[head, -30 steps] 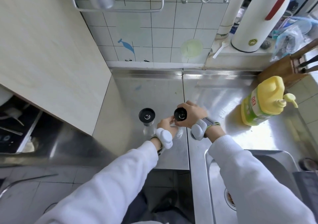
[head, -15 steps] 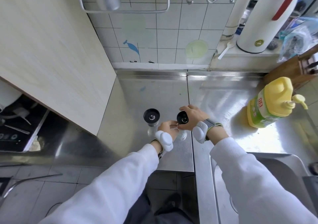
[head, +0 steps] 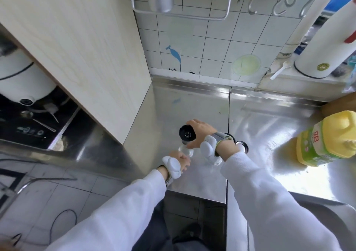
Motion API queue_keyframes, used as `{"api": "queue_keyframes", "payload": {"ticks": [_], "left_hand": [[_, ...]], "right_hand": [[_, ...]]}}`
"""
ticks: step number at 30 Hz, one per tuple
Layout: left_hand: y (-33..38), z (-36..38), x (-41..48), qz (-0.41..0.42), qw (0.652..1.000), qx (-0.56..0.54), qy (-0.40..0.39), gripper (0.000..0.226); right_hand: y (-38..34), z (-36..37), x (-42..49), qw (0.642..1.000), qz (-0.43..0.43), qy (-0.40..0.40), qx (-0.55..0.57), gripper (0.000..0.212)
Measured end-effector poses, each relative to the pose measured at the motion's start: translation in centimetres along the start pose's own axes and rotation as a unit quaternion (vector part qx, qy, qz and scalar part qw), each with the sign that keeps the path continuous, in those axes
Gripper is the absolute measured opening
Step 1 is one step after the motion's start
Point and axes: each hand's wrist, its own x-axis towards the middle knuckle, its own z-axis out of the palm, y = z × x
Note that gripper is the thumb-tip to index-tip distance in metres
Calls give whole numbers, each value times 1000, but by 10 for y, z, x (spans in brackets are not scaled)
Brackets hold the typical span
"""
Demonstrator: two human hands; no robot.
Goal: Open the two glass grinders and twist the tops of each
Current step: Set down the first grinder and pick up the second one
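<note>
Two glass grinders with black tops stand on the steel counter (head: 192, 106). My right hand (head: 200, 133) grips the black top (head: 186, 134) of the left grinder from the right side. My left hand (head: 182, 161) holds that grinder's clear glass body (head: 186, 150) low down. The second grinder is mostly hidden behind my right wrist. Only part of its glass (head: 213, 160) and an edge of its black top (head: 243, 147) show.
A yellow detergent bottle (head: 327, 137) stands at the right. The sink (head: 327, 221) lies at the front right. A wooden cabinet side (head: 86, 48) rises on the left, a tiled wall with a hook rail at the back, and a white thermos (head: 327, 44) on the ledge.
Both hands have left the right grinder and moved to the left one. The right hand now grips its black top and the left hand its glass body. The view has shifted.
</note>
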Motion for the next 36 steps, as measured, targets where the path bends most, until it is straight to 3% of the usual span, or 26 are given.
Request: {"api": "queue_keyframes", "payload": {"ticks": [6,10,13,22,28,31,36], "left_hand": [[-13,-26,7,-3,996,16,87,27],[-5,-38,7,6,993,-14,113,11],[5,-42,5,15,993,-5,113,39],[34,-43,1,116,984,-57,122,84],[97,-67,-24,213,970,-3,116,53],[121,-75,-30,272,956,5,109,54],[162,-89,-36,352,930,11,109,32]], "right_hand": [[-8,8,16,999,30,15,16,62],[-13,5,19,999,37,16,16,61],[-14,-1,16,999,41,17,9,64],[-32,-60,-7,996,28,83,32,58],[-55,-119,-25,986,37,157,29,65],[-63,-142,-27,983,45,174,43,64],[-70,-183,-30,973,43,220,62,52]]}}
